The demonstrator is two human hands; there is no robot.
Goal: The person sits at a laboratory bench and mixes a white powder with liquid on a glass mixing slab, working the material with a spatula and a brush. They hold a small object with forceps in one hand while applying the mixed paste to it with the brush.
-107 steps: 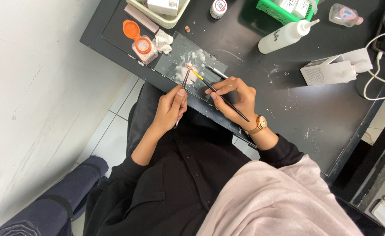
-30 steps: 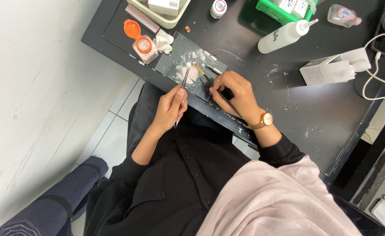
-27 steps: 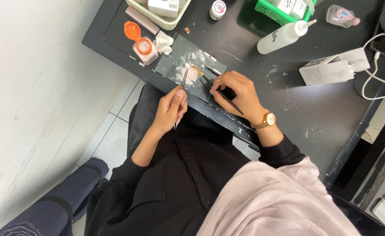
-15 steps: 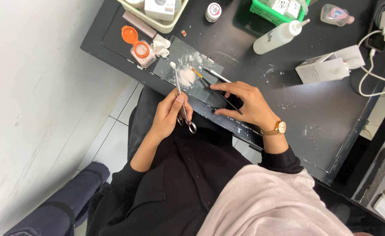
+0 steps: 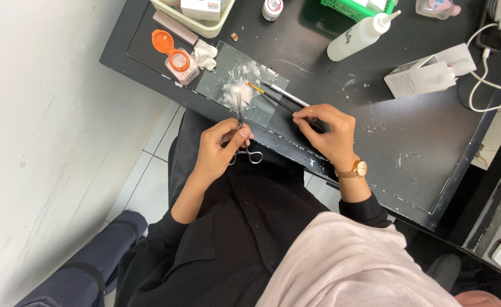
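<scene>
Seen from above, a person sits at a dark worktop (image 5: pixel 375 136). The left hand (image 5: pixel 219 149) has its fingers closed around metal forceps (image 5: pixel 240 128), whose tips touch a white cotton wad (image 5: pixel 239 91) lying on a clear glass slab (image 5: pixel 239 85) at the near left edge. The right hand (image 5: pixel 327 133) pinches a thin brush (image 5: pixel 276 101), fingers shut on its handle, the tip reaching toward the wad. Left of the slab stands a small orange-lidded jar (image 5: pixel 176 57), open. Farther right lie a white squeeze bottle (image 5: pixel 358 37) and a white box (image 5: pixel 429 74).
</scene>
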